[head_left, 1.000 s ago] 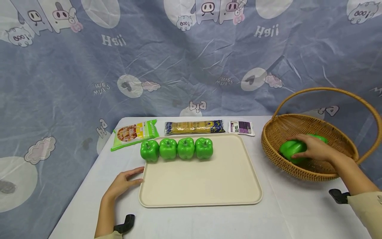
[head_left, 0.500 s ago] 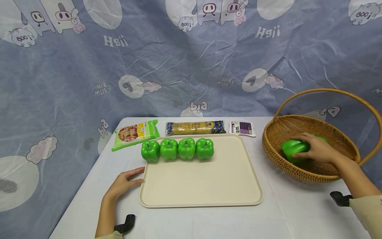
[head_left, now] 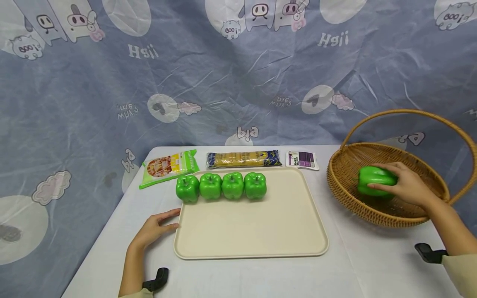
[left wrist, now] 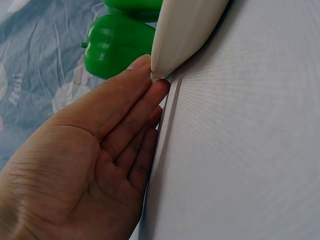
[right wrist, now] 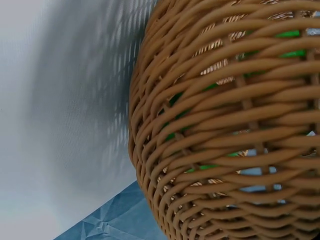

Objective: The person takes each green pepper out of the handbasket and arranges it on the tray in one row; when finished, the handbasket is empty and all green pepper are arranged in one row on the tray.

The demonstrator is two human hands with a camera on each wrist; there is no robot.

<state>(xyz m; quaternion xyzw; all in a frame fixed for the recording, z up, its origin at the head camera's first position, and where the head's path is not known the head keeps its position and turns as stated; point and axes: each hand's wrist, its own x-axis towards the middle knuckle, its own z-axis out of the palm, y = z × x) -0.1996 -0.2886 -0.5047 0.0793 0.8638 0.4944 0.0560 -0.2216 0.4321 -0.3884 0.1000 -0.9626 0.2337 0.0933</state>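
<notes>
In the head view, my right hand (head_left: 404, 182) grips a shiny green bell pepper (head_left: 376, 181) inside the wicker basket (head_left: 344, 165), thumb on the near side and fingers over the top. The right wrist view shows only the woven outer wall (right wrist: 240, 110), with bits of green through its gaps; that hand is hidden there. My left hand (head_left: 150, 229) rests on the table at the left side of the beige tray (head_left: 253, 231), fingers fairly straight. The left wrist view has its thumb and fingertips (left wrist: 140, 62) right at the tray rim (left wrist: 187, 35). Several green bell peppers (head_left: 232, 185) stand in a row along the tray's far left.
Behind the tray lie a green food packet (head_left: 169, 167), a pack of noodles (head_left: 243, 159) and a small white-and-purple pouch (head_left: 302, 159). The basket's tall handle (head_left: 410, 111) arches over it. A white cloth (head_left: 261, 277) covers the table, and a patterned blue curtain (head_left: 223, 82) hangs behind.
My right hand has shifted slightly right within the basket, and the gripped pepper has turned and moved with it. Green seen behind the hand earlier is now hidden. My left hand stays put.
</notes>
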